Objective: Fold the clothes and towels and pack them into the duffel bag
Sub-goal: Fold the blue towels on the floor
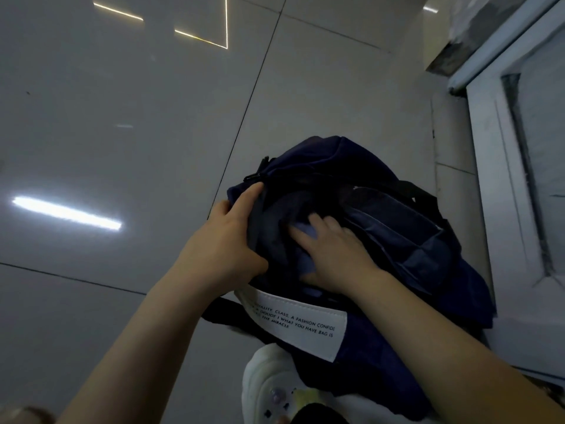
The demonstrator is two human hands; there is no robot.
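A navy duffel bag (382,215) sits on the glossy tiled floor (122,117), a little toward four o'clock from the centre of view, its top open. The left hand (226,240) grips the bag's nine-o'clock rim — thumb hidden inside, fingers along the outside. The right hand (333,249) lies flat with fingers straight, pressing a light blue cloth (305,258) down inside the opening. A white label (299,322) with printed text runs along the near side, and at six o'clock a white clog (269,381) shows.
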